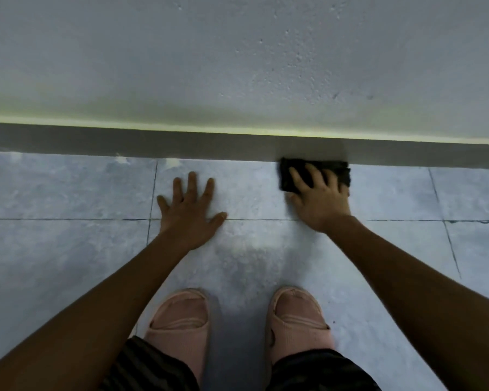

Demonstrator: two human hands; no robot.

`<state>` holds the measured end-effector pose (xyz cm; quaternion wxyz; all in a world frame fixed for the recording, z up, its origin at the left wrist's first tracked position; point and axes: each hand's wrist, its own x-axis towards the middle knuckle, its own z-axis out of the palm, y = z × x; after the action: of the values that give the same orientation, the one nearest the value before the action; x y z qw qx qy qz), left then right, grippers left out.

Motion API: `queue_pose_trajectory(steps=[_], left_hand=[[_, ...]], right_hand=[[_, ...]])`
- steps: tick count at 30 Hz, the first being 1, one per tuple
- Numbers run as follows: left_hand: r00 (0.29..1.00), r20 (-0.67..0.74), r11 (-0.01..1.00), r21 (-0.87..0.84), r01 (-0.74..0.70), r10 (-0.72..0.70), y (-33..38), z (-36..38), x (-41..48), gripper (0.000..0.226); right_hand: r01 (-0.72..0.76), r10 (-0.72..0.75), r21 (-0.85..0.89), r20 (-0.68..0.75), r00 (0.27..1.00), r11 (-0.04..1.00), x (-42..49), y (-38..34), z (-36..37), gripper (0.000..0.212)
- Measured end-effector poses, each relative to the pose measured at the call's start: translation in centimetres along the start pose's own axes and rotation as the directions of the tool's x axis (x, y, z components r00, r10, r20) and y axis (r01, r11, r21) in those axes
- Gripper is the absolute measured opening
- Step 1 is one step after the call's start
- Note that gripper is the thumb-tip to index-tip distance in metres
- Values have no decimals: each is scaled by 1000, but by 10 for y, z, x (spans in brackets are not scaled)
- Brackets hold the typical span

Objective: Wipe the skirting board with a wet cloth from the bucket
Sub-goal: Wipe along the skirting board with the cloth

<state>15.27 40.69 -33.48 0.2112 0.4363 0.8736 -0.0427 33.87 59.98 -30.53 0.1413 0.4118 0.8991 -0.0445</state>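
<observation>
The person crouches facing the wall, pink slippers (178, 320) planted on the tiled floor (68, 187). The right hand (319, 198) presses a dark cloth (288, 176) against the foot of the grey skirting board (153, 143), fingers spread over it. The left hand (189, 213) lies flat and wide on the tile, bracing. The board runs left to right, so I judge the stroke must go sideways. No bucket is in view.
</observation>
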Motion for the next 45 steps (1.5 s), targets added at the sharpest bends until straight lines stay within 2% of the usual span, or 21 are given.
queue_pose_trajectory(steps=[3, 6, 8, 13, 17, 21, 25, 27, 29, 34, 38, 42, 45], left_hand=[[999, 27, 999, 0, -33, 33, -2, -3, 2, 79], [997, 64, 999, 4, -33, 33, -2, -9, -1, 79], [997, 66, 999, 15, -29, 28, -1, -10, -3, 78], [999, 32, 1000, 23, 5, -6, 7, -9, -3, 75], [1000, 2, 1000, -1, 1, -1, 5, -5, -5, 74], [997, -79, 999, -45, -20, 17, 3, 4, -8, 71], [965, -252, 985, -133, -108, 71, -18, 11, -23, 62], [948, -317, 981, -176, -77, 17, -39, 13, -33, 58], [936, -340, 970, -243, 6, -91, -62, 12, -38, 58], [901, -297, 931, -281, 234, -316, -132, 6, -43, 62], [919, -219, 934, -221, 281, -329, -160, 5, -47, 69], [944, -157, 949, -171, 264, -291, -163, -3, -44, 71], [962, -82, 964, -93, 251, -259, -169, -10, -41, 74]], right_hand=[[144, -144, -25, 20, 989, 989, 4, -52, -3, 62], [253, -247, -65, 97, 964, 965, 10, -57, -9, 60], [208, -203, -30, 115, 972, 978, 11, -36, -11, 56], [-85, 83, 28, 62, 995, 996, -4, 35, -2, 55], [-102, 101, 12, 31, 994, 995, -2, 22, 0, 54], [118, -123, -81, -60, 991, 990, 7, -43, -1, 54], [315, -320, -83, -61, 945, 946, 14, -118, -4, 55], [372, -381, -119, -67, 922, 921, 18, -132, -4, 54], [367, -381, -146, -83, 921, 919, 19, -121, -6, 53], [200, -214, -132, -104, 971, 971, 10, -70, -5, 52], [165, -180, -170, -75, 981, 971, 9, -87, -9, 53], [302, -323, -177, -103, 941, 937, 17, -143, -15, 53], [398, -414, -169, -71, 907, 902, 26, -196, -17, 54]])
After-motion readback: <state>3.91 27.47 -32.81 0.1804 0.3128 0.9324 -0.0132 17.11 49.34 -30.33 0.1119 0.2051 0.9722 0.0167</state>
